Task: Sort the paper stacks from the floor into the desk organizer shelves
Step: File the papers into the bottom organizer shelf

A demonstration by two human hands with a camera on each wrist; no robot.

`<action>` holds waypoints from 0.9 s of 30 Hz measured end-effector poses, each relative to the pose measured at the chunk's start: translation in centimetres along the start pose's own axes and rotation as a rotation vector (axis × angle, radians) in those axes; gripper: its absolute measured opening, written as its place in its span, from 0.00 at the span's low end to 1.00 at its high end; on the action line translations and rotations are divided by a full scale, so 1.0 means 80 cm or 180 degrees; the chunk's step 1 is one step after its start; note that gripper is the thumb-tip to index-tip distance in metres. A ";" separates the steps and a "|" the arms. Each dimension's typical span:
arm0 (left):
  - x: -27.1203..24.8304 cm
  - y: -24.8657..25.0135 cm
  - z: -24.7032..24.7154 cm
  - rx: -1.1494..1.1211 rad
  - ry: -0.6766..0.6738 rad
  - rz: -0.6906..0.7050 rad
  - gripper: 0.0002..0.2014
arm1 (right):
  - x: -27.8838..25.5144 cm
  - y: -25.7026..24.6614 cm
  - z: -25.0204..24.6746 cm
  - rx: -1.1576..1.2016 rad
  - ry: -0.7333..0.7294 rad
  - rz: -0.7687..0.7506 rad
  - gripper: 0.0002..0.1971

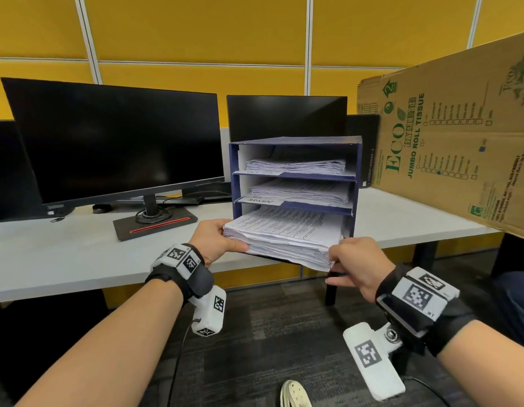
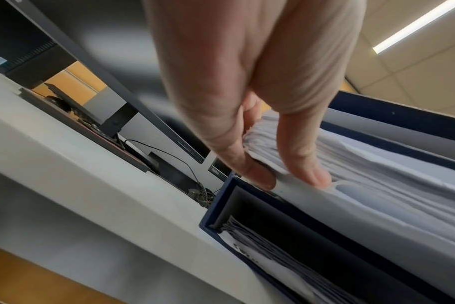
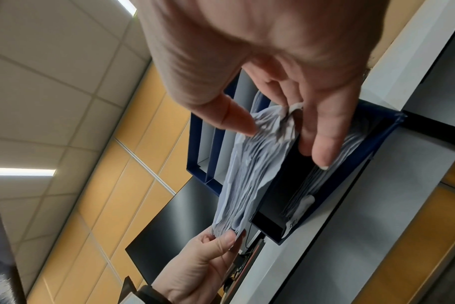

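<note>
Thick paper stack (image 1: 284,236) halfway into the bottom shelf of the blue desk organizer (image 1: 357,171), far end inside, near end overhanging the white desk (image 1: 78,254) edge toward the body. Long axis running near to far, in line with the slot. Left hand (image 1: 216,239) pinching the near-left corner, thumb on top; right hand (image 1: 354,265) gripping the near-right corner, thumb on top, fingers below. Both hands equally close, each at its own corner. Upper two shelves already filled with papers. Judged next: a straight push away from the body, keeping the stack square so that the loose, curling sheets clear the side walls.
</note>
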State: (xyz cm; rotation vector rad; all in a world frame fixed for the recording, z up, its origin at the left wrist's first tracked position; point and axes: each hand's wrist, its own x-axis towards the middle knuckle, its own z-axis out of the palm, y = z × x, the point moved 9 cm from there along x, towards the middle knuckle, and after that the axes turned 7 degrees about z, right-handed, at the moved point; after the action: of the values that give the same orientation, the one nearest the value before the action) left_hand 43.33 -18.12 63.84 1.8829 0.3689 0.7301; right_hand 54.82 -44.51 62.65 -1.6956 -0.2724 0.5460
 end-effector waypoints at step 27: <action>-0.015 -0.001 -0.010 -0.0211 0.0325 -0.0022 0.36 | -0.015 0.016 0.009 0.1286 -0.0323 0.0305 0.11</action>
State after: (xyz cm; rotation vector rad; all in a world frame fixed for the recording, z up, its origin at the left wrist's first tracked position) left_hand 41.89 -18.16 63.63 1.7857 0.4108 0.8264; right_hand 53.31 -44.74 61.53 -1.2958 -0.1414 0.7083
